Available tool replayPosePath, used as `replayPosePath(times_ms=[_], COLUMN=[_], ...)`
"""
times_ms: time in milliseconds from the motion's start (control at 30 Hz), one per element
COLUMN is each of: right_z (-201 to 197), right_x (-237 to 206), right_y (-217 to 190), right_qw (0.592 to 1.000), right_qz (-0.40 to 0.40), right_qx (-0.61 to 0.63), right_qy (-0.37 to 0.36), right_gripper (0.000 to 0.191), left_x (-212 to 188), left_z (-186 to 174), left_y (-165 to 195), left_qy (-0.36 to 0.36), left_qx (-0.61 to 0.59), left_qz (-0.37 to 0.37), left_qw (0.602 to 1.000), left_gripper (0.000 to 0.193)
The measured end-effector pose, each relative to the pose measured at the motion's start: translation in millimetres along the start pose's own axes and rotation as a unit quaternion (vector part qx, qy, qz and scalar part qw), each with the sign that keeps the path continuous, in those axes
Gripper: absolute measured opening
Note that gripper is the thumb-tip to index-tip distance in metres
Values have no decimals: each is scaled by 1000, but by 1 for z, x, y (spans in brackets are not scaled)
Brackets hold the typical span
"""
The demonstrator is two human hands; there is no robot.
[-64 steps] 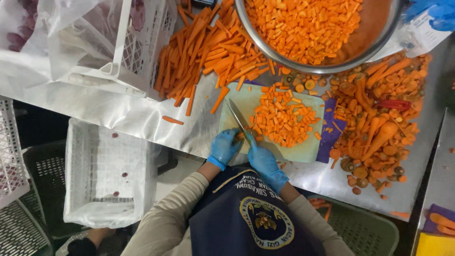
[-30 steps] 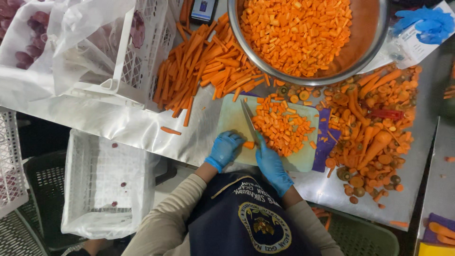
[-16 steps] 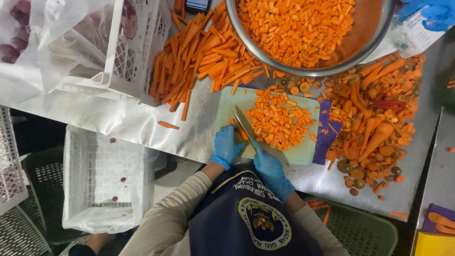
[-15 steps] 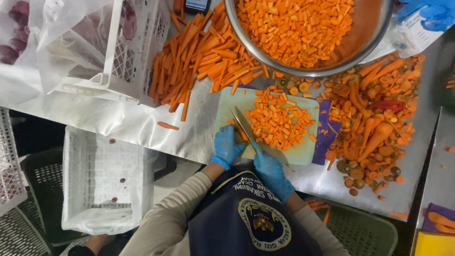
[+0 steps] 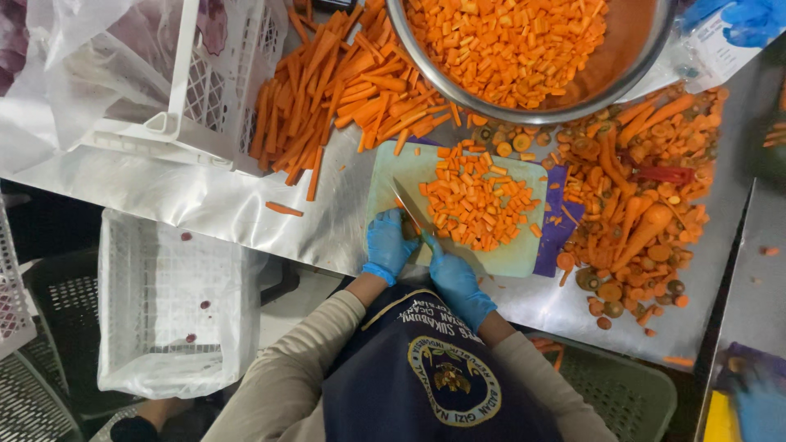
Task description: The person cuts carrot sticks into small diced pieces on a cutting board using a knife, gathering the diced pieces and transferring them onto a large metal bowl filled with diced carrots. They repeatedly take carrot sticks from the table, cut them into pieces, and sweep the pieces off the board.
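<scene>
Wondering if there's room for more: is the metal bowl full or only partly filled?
Partly filled. Diced carrot covers most of the metal bowl, but bare inner wall shows on its right side.

The worktop [image 5: 213,205] is shiny metal with a dull, smeared gleam. The big bowl [image 5: 647,57] is smooth, shiny metal too. The cutting board [image 5: 508,254] looks like pale green plastic, flat and matt. The knife [image 5: 407,205] has a thin, bright metal blade. Thin blue rubbery gloves cover the left hand [image 5: 387,245] and the right hand [image 5: 457,282]. The white crate [image 5: 168,307] is hard plastic with a grid of holes, lined with a clear, crinkly plastic bag. The carrot pieces [image 5: 475,200] look wet and smooth.
</scene>
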State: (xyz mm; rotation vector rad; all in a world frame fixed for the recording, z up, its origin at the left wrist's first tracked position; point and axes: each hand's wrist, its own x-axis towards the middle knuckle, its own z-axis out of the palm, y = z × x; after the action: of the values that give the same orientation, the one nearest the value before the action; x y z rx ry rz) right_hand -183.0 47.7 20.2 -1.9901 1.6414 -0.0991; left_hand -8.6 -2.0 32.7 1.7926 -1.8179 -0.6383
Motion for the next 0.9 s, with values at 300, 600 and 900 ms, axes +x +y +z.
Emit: replayPosePath(times_ms=[300, 600, 900], right_z=[-12, 4, -8], right_x=[-14, -17, -23], right_y=[-10, 2, -6], right_qw=[996, 994, 987], right_qz=[-41, -64, -6], right_qx=[39, 8, 121], right_qy=[66, 84, 102], right_gripper=[64, 15, 47], left_x=[1, 8, 23], left_z=[-9, -9, -5], left_y=[14, 10, 7], left_qy=[-20, 19, 29], left_qx=[19, -16, 17], left_qz=[-24, -12, -23], left_qw=[999, 1000, 999], left_gripper=[68, 66, 66])
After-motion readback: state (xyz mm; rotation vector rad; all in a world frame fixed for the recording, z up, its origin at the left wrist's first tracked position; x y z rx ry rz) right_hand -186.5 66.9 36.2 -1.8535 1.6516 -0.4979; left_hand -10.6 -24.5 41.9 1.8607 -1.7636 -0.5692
